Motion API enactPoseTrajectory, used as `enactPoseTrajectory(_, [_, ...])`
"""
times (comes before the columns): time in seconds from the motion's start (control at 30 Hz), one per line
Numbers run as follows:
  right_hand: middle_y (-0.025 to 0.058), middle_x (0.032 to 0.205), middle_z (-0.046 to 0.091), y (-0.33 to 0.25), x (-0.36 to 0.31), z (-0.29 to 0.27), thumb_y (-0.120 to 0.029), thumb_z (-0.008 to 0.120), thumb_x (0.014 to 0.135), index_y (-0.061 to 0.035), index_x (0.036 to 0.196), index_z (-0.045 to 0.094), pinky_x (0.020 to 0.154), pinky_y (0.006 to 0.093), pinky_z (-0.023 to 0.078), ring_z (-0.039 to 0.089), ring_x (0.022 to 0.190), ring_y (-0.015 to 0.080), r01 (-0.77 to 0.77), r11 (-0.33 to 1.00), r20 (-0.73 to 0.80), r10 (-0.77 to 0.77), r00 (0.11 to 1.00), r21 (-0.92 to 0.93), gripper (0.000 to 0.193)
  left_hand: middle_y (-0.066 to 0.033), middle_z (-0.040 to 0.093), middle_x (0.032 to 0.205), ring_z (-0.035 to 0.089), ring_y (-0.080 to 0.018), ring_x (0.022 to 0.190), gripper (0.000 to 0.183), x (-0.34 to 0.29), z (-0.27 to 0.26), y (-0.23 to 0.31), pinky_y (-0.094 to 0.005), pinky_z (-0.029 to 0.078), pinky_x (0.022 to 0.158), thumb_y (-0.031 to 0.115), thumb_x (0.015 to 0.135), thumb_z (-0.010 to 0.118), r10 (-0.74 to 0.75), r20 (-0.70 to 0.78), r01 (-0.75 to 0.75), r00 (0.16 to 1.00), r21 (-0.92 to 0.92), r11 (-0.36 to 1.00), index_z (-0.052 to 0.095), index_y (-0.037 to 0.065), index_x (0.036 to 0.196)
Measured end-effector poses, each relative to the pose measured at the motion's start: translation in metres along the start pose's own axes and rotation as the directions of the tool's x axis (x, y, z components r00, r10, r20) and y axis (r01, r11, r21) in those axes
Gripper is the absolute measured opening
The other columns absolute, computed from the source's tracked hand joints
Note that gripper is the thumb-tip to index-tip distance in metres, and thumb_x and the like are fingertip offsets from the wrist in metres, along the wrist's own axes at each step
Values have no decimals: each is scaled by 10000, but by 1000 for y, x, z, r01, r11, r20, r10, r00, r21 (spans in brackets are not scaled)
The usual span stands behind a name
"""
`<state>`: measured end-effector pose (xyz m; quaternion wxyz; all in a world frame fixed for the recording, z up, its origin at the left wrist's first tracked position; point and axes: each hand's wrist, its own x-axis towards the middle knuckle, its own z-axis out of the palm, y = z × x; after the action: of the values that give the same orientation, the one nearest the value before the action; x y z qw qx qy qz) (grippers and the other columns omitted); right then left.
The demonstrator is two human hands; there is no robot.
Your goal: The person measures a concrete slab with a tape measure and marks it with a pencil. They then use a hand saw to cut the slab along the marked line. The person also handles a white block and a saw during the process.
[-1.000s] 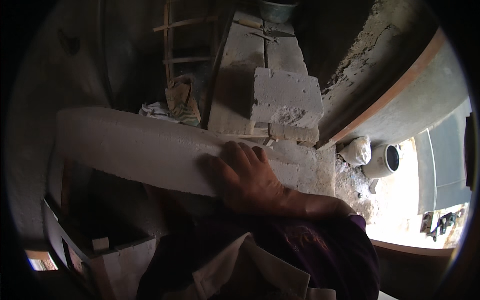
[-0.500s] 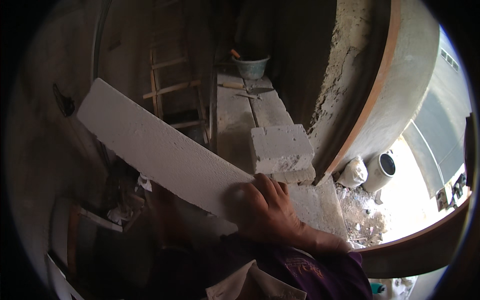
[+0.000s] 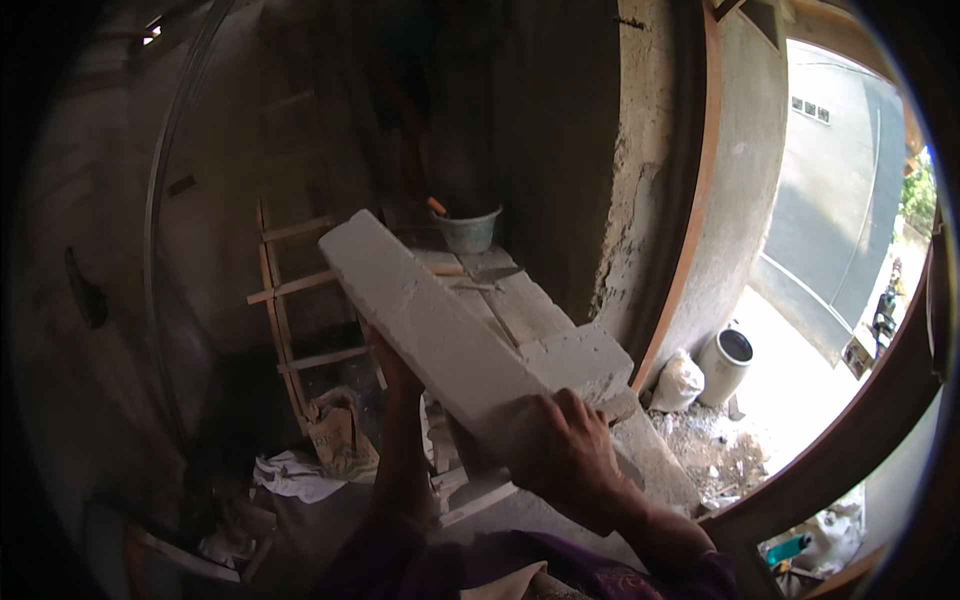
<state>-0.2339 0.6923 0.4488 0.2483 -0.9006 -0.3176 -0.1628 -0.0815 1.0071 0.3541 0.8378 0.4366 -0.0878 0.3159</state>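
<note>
Pale block (image 3: 430,330) angled more forward; left hand (image 3: 393,362) now visible

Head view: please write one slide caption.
Bare left hand and bare right hand hold a long, pale grey, rectangular masonry block.

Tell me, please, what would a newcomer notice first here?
The long pale block slants across the middle, the left hand at its left edge and the right hand with fingers over its near end. Next, glaring daylight draws the eye right, to a white barrel beside a sack.
</note>
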Motion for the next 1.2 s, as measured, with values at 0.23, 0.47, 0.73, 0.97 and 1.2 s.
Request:
enactPoseTrajectory(0.23, [251, 1203, 490, 18, 32, -3, -466, 756, 741, -77, 1320, 458, 967, 539, 423, 534, 1157, 436, -181, 981, 99, 188, 977, -76, 758, -184, 452, 1397, 454, -283, 1270, 774, 32, 29, -50, -403, 354, 1080, 624, 1022, 287, -48, -243, 125, 969, 311, 942, 362, -15, 1453])
enactPoseTrajectory(0.47, [204, 1202, 514, -14, 71, -2, -326, 695, 802, -47, 1259, 534, 980, 527, 436, 541, 1151, 390, -25, 984, 189, 59, 980, -177, 559, -178, 397, 1481, 411, -290, 1343, 758, 32, 3, -79, -378, 288, 1136, 576, 1039, 306, -76, -220, 134, 972, 262, 956, 291, -18, 1509])
enactPoseTrajectory(0.73, [246, 1203, 640, 31, -18, -31, -353, 712, 813, 18, 1038, 688, 1017, 513, 451, 585, 1197, 433, -31, 997, -213, 45, 976, 69, 434, -200, 365, 1520, 348, -309, 1409, 705, 0, -42, -124, -392, 264, 1158, 513, 1054, 323, 110, -22, -76, 994, 589, 805, 278, -22, 1511])
enactPoseTrajectory(0.97, [216, 1067, 663, 25, -40, 8, -408, 645, 783, 9, 964, 696, 944, 522, 418, 604, 1099, 415, -15, 991, -628, 93, 772, 129, 457, -219, 378, 1518, 369, -321, 1407, 752, 18, -56, -167, -421, 279, 1164, 573, 1036, 274, -64, -4, 52, 998, 642, 765, 311, -23, 1495])
enactPoseTrajectory(1.2, [133, 1051, 614, 30, 30, 70, -460, 703, 750, -77, 846, 683, 891, 473, 360, 569, 1093, 355, 79, 996, -812, -4, 584, 52, 395, -227, 389, 1510, 396, -325, 1391, 778, 69, -24, -141, -427, 293, 1157, 598, 1027, 248, -77, 6, 56, 997, 624, 780, 350, -31, 1474])
